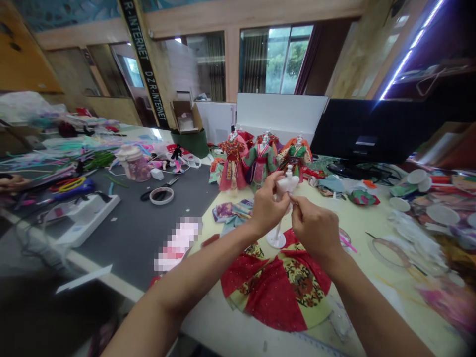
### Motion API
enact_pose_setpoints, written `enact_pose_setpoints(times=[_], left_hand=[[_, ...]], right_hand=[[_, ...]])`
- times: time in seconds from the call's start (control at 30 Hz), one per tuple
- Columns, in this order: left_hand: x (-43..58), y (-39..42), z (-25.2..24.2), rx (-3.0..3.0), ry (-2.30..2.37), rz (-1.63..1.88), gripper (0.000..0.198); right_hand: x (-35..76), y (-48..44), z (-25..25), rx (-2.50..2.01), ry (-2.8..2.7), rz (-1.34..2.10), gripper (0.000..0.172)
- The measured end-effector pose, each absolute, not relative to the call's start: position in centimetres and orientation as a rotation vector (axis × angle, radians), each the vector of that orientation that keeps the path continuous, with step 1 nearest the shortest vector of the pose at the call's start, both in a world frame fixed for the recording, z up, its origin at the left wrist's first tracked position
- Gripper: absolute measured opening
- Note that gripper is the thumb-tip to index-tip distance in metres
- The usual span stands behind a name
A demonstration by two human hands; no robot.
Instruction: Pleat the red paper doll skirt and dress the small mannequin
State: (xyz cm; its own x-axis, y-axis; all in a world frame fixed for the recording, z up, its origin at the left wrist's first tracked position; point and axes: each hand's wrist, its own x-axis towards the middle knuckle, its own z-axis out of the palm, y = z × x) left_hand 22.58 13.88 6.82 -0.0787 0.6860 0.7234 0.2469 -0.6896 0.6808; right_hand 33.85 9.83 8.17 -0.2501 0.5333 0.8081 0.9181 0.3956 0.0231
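Observation:
A small white mannequin torso [287, 183] stands upright on a stand with a round white base [276, 238]. My left hand [270, 206] is closed round the torso's left side, thumb and fingers against it. Close to the torso's lower right, my right hand [314, 228] is pinched; whatever its fingertips hold is too small to make out. Under my forearms lies a red and gold patterned round fabric piece [267, 292]. Behind the torso, several small forms wear robes, among them a red dress [232, 166] and a green one [261, 163].
Scissors [159, 189], a tape roll [161, 196] and a power strip [89, 220] lie left on the dark mat [137, 238]. Folded fabric [232, 211] is left of the stand. A monitor [368, 130] and piled scraps are at right. Another person's hand [15, 183] shows far left.

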Motion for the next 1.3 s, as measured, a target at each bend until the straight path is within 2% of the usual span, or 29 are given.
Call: enact_pose_setpoints(times=[0.3,0.6,0.8,0.93,1.13,1.3], left_hand=[[23.0,14.0,7.0,1.948,1.043,1.831,0.05],[23.4,14.1,7.0,1.915,1.122,1.861,0.046],[23.2,14.1,6.8,1.897,1.083,1.88,0.048],[23.8,13.3,6.8,1.942,1.07,1.883,0.055],[23.9,12.0,6.4,2.085,1.014,1.821,0.069],[23.2,10.8,6.3,2.037,0.928,1.765,0.072]], right_hand=[[34.5,10.4,7.9,-1.272,-1.953,-0.569,0.025],[35.2,8.5,7.5,-1.234,-2.026,-0.541,0.035],[36.2,8.1,7.5,-1.15,-1.873,-0.214,0.031],[35.5,9.3,8.7,-1.145,-1.763,-0.162,0.028],[34.4,11.1,9.6,-1.222,-1.687,0.025,0.04],[35.2,12.6,9.0,-1.131,-1.585,0.328,0.042]])
